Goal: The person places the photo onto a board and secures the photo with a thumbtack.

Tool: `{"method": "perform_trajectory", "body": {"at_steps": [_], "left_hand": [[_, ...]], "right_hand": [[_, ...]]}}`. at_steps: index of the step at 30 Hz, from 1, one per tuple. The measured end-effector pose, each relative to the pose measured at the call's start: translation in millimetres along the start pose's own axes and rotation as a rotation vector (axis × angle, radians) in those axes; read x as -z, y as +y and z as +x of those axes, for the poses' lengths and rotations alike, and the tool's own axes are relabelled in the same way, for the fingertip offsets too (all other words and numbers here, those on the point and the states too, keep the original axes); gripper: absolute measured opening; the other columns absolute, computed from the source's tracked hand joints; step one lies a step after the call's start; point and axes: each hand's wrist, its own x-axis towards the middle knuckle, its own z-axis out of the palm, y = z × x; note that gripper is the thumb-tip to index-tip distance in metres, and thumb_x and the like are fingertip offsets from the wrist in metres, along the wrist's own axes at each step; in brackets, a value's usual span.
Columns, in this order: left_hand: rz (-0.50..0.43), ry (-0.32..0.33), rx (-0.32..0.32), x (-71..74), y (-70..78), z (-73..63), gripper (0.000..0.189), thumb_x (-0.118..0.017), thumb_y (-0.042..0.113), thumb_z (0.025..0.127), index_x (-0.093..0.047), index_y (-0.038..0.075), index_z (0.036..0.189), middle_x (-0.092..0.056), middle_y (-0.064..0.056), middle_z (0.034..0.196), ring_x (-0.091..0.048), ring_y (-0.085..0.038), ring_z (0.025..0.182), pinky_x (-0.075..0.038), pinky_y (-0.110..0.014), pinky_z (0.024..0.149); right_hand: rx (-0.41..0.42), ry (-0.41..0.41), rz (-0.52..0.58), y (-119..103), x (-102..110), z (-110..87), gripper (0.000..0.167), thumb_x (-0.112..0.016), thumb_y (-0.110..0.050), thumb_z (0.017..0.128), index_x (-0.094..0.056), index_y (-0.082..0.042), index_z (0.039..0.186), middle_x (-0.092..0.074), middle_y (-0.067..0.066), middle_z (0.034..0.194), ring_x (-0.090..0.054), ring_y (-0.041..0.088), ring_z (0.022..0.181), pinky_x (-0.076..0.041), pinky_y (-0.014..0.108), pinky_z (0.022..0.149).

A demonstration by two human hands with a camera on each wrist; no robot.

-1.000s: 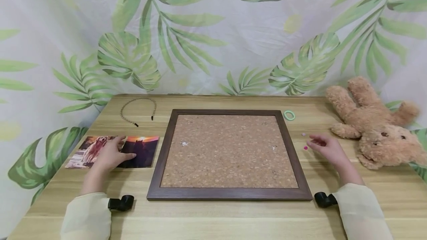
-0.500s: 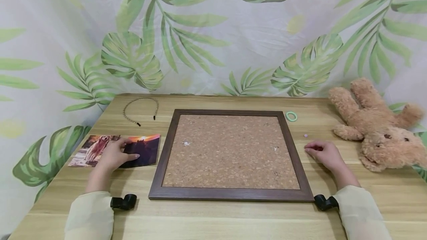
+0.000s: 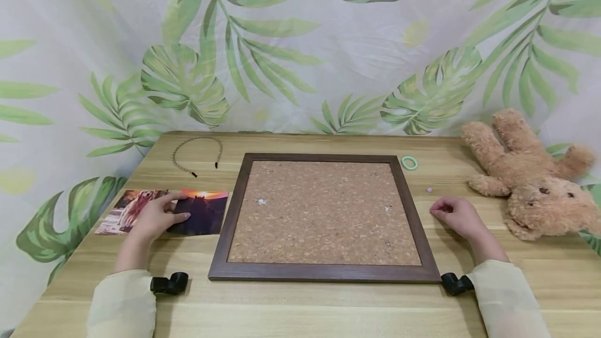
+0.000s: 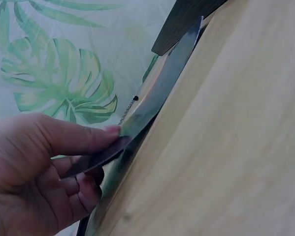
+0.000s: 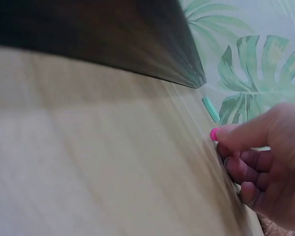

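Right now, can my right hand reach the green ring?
Probably yes. Nothing tall stands between the right hand and the green ring; only a small lilac dot lies near the way. That hand pinches a pink piece, though.

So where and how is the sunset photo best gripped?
Probably pinch the sunset photo at its left edge, from the left, thumb and fingers across the thin sheet: that end bends up in the left hand, while its right edge lies close to the dark frame.

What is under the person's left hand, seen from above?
Parts of the dog photo and sunset photo; both show around the left hand, but what it covers cannot be seen there.
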Motion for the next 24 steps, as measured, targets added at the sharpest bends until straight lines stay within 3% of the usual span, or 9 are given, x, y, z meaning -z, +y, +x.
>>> {"method": "perform_trajectory", "body": {"at_steps": [4,7,9,11,15,19,21,24], "left_hand": [[-0.067,0.034,0.064,7.3,-2.2,-0.6,0.057,-0.063,0.028,0.079,-0.043,0.003,0.127,-0.042,-0.011,0.081,-0.037,-0.022,0.062,-0.034,-0.033,0.052],[-0.142,0.039,0.101,14.5,-1.4,-1.6,0.064,-0.059,0.037,0.08,-0.036,0.007,0.132,-0.044,-0.023,0.108,-0.044,-0.035,0.087,-0.038,-0.044,0.067],[-0.178,0.017,0.118,18.4,1.2,-1.5,0.07,-0.058,0.043,0.079,-0.033,0.01,0.135,-0.037,-0.028,0.122,-0.04,-0.04,0.103,-0.036,-0.05,0.076],[-0.194,-0.01,0.123,21.4,5.8,-0.2,0.074,-0.058,0.046,0.078,-0.029,0.011,0.136,-0.028,-0.029,0.13,-0.026,-0.042,0.116,-0.029,-0.054,0.083],[-0.214,-0.046,0.113,24.9,22.6,6.1,0.076,-0.057,0.046,0.078,-0.025,0.014,0.138,-0.023,-0.028,0.133,-0.022,-0.041,0.119,-0.028,-0.054,0.086],[-0.274,-0.082,0.061,26.0,45.5,15.8,0.073,-0.057,0.04,0.081,-0.022,0.012,0.138,-0.02,-0.028,0.134,-0.019,-0.041,0.121,-0.023,-0.054,0.09],[-0.302,-0.101,0.032,24.9,56.9,21.2,0.071,-0.058,0.034,0.082,-0.022,0.012,0.138,-0.02,-0.027,0.134,-0.018,-0.039,0.122,-0.022,-0.053,0.091],[-0.35,-0.142,-0.014,20.2,73.2,30.1,0.066,-0.058,0.023,0.084,-0.022,0.011,0.138,-0.019,-0.025,0.136,-0.018,-0.036,0.123,-0.023,-0.05,0.092]], "right_hand": [[-0.058,-0.039,0.203,1,5,-0.4,0.015,-0.053,-0.006,0.085,-0.055,0.008,0.088,-0.057,0.006,0.071,-0.049,0.009,0.06,-0.04,0.024,0.051],[-0.118,-0.067,0.357,1,12,-1.4,0.018,-0.048,-0.008,0.088,-0.05,0.01,0.091,-0.059,0.005,0.076,-0.055,0.008,0.066,-0.044,0.024,0.055],[-0.143,-0.073,0.432,0,17,-1.4,0.018,-0.047,-0.009,0.089,-0.049,0.009,0.093,-0.059,0.003,0.077,-0.057,0.009,0.069,-0.045,0.024,0.057],[-0.146,-0.062,0.518,0,23,0.4,0.016,-0.048,-0.008,0.088,-0.051,0.008,0.092,-0.06,0.0,0.076,-0.058,0.009,0.069,-0.045,0.024,0.058],[-0.142,-0.07,0.667,-2,34,6.6,0.011,-0.051,-0.003,0.086,-0.062,-0.004,0.086,-0.062,-0.002,0.075,-0.059,0.009,0.069,-0.045,0.022,0.06],[-0.163,-0.098,0.624,-9,46,13.5,0.017,-0.052,-0.006,0.086,-0.063,-0.018,0.085,-0.063,-0.005,0.079,-0.058,0.006,0.073,-0.045,0.021,0.064],[-0.166,-0.089,0.58,-15,51,18.3,0.011,-0.053,-0.008,0.086,-0.062,-0.012,0.091,-0.063,-0.006,0.08,-0.058,0.005,0.075,-0.045,0.021,0.066],[-0.167,-0.059,0.536,-25,57,26.8,0.023,-0.054,-0.01,0.086,-0.055,0.003,0.105,-0.063,-0.008,0.08,-0.058,0.004,0.074,-0.045,0.02,0.066]]}}
